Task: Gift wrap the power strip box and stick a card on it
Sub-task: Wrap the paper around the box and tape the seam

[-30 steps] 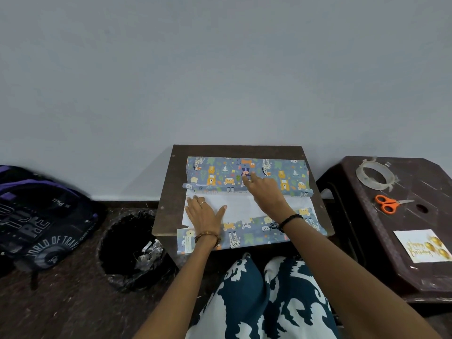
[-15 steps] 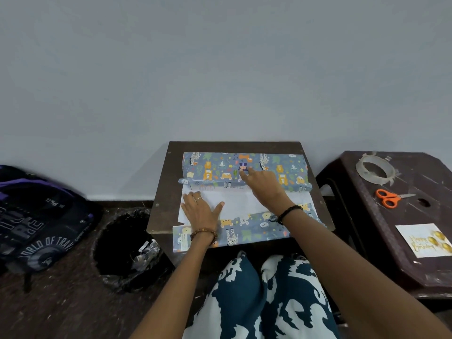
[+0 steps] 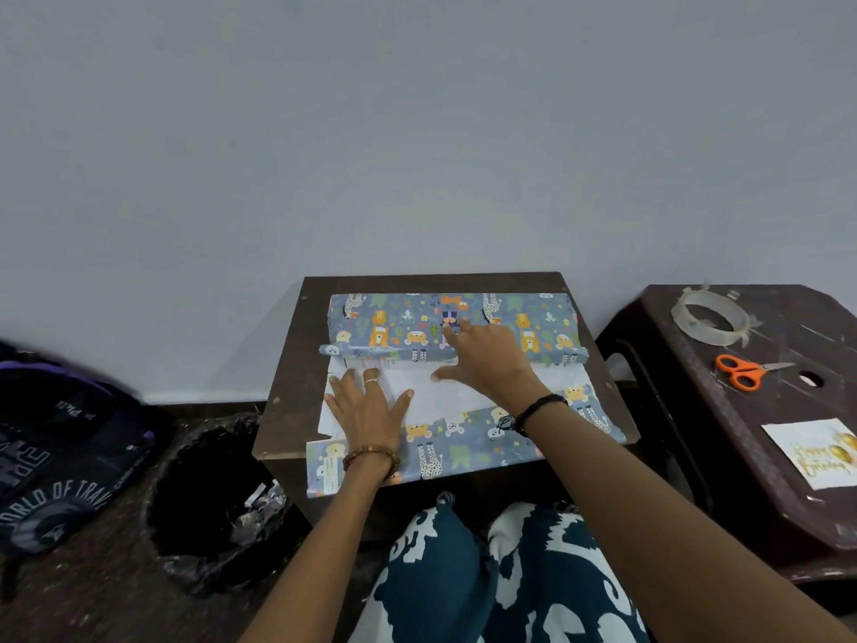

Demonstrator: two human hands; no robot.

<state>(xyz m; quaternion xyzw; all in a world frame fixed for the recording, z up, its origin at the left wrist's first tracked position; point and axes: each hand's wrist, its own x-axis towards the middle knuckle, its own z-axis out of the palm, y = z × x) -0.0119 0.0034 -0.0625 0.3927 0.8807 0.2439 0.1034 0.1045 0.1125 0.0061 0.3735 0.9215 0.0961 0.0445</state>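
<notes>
Power strip box point(image 3: 452, 329) sits at the far side of the small wooden table point(image 3: 285, 359), w/ the animal-print wrapping paper point(image 3: 463, 438) already folded over its top, so the box itself is fully hidden & only its shape shows. Head view, the only one: right hand point(image 3: 487, 359) lies on the near top edge of the wrapped box, fingers spread wide, index tip pressing the print, thumb out on the white underside of the sheet. Left hand point(image 3: 366, 403) is flat on that white underside just in front of the box, fingers splayed, holding nothing, pinning the sheet. Near flap of paper hangs off the table edge toward the lap. Step in hand looks like seating the first fold before bringing the near flap over. To do it well: keep the left palm down so the sheet can't slide, run the right fingers along the edge for a sharp crease, pull slack out evenly on both ends, then lift the near flap so it overlaps. Tape will be needed; tape roll point(image 3: 709, 315), orange scissors point(image 3: 742, 371) & birthday card point(image 3: 814, 452) lie well apart on the dark stool point(image 3: 672, 410) at right, so one hand must let go. Hard to make out: if any tape is on the seam yet, how much overlap there is, box ends. Bin point(image 3: 218, 494) & backpack point(image 3: 60, 457) at left are dim, part cut off
</notes>
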